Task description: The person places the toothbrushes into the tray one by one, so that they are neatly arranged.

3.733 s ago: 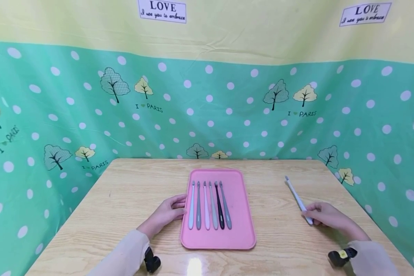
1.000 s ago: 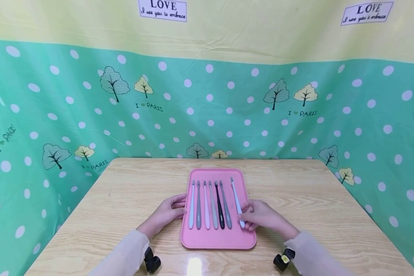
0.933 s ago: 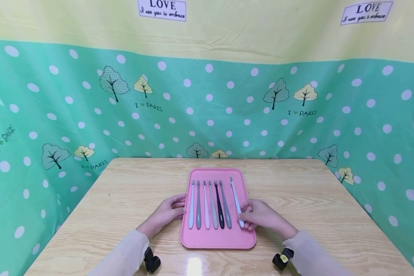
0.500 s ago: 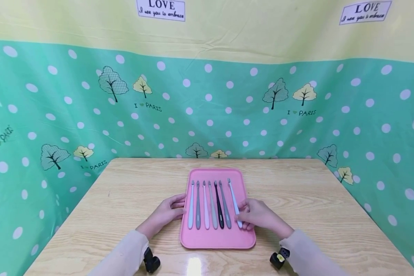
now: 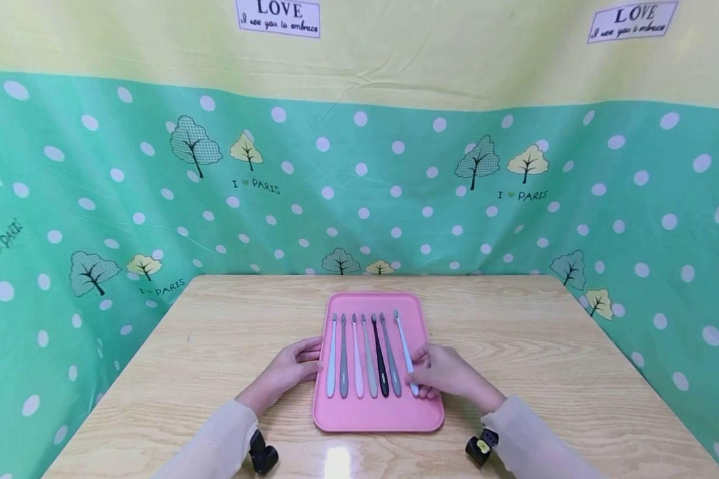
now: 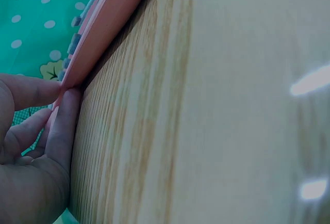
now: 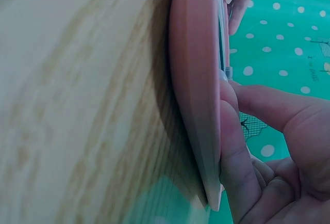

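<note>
A pink tray [image 5: 377,416] lies on the table with several toothbrushes side by side, heads toward the far end. Among them are a pink toothbrush [image 5: 357,366] and a black toothbrush [image 5: 381,362]. My left hand [image 5: 286,371] grips the tray's left rim; in the left wrist view its thumb and fingers close on the pink edge [image 6: 98,38]. At the tray's right side, my right hand [image 5: 449,374] pinches the handle end of a pale blue toothbrush [image 5: 403,346], slightly tilted beside the row. In the right wrist view, the fingers [image 7: 234,141] come right over the tray's wall.
The wooden table [image 5: 239,299] extends around the tray on all sides. Behind it hangs a green and yellow curtain [image 5: 395,166] with dots and trees. A black camera [image 5: 263,456] is worn on the left wrist, another black camera [image 5: 479,449] on the right.
My right hand has carried the pale blue toothbrush from the table's right side onto the tray, then shifted it slightly left toward the row. My left hand has stayed at the rim.
</note>
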The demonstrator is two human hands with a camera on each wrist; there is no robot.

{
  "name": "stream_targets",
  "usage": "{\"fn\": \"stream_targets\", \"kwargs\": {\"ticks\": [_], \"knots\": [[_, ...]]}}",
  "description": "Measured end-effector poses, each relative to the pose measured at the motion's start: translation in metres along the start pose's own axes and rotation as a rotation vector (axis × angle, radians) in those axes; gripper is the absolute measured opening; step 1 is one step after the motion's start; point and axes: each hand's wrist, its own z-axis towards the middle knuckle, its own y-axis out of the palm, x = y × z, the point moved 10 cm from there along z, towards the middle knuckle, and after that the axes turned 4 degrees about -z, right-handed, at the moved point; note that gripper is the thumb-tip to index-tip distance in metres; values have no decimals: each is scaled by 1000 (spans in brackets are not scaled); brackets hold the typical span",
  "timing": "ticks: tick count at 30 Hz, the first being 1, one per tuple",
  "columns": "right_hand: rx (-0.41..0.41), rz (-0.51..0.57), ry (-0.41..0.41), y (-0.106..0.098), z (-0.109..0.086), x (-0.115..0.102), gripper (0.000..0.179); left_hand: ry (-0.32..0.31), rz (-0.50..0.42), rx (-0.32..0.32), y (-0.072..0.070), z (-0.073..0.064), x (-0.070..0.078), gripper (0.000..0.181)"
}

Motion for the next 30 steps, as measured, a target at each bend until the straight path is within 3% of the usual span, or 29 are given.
{"fn": "stream_targets", "kwargs": {"ticks": [18,30], "knots": [[1,-28,-10,1,1,-1,41,19,-9,-9,0,-1,0,60],[-6,-35,-9,1,1,-2,51,20,1,-8,-1,1,-1,60]]}}
